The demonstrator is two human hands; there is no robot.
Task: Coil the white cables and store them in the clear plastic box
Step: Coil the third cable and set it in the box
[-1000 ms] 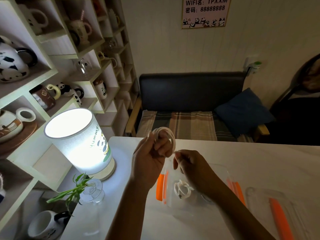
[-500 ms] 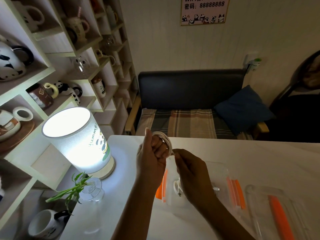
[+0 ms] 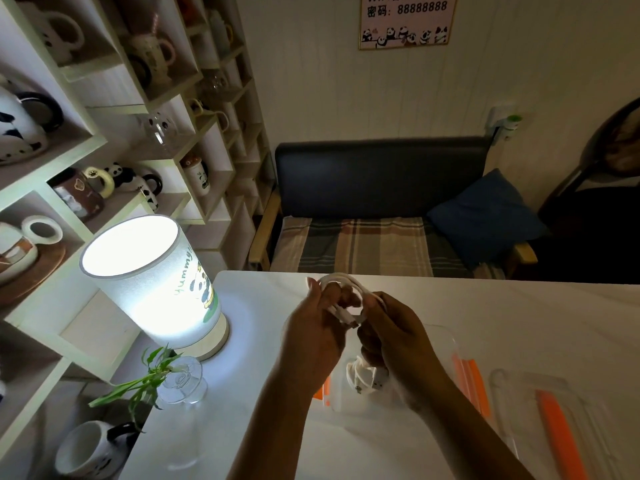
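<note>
Broadly, a white surface (image 3: pixel 519 317) fills the lower half of the view, with a dark sofa (image 3: pixel 381 178) and its blue cushion (image 3: pixel 485 213) behind it and a shelf (image 3: pixel 114 109) of panda mugs running up the left side. A lit lamp (image 3: pixel 152 282) stands at the surface's left edge, with a glass vase (image 3: pixel 183 382) holding a green sprig just in front of it and a mug (image 3: pixel 93 448) lower down, off the surface. The box (image 3: pixel 446 341), clear with orange clips, sits open on the surface under the hands, and its lid (image 3: pixel 554 420), also clear with an orange strip, lies just to its right. Inside the box rests a bundled cable (image 3: pixel 363 375), already coiled, partly hidden by the right wrist. Above the box, both hands meet on a second cable (image 3: pixel 346 292): the left hand (image 3: pixel 311 327) is curled around its loops, fingers threaded through the coil, while the right hand (image 3: pixel 391 327) pinches the loose end, where a small plug shows between the two hands. The coil is held up in the air, clear of the box and the surface.
</note>
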